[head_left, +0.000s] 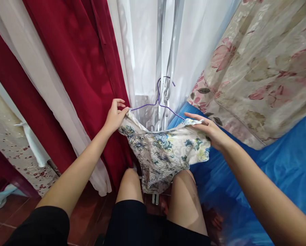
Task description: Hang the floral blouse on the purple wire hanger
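Bare knees [129, 177] above red-brown tiled floor [88, 215]. Left hand [114, 118] grip pinching a corner of cream-and-blue floral cloth garment [163, 150] on thin purple wire hanger [153, 104]. Right hand [209, 131] grip flat along opposite edge, thumb hidden, hold unclear. Behind, shiny blue sheet [270, 164], dark red curtain [78, 68], white sheer curtain [140, 51].

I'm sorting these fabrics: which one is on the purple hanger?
The small blue-flowered cloth between the left hand and right hand; the red curtain, white curtain and pink-flowered fabric hang elsewhere.

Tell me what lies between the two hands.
Head view: a floral garment on a purple hanger stretches from the left hand to the right hand.
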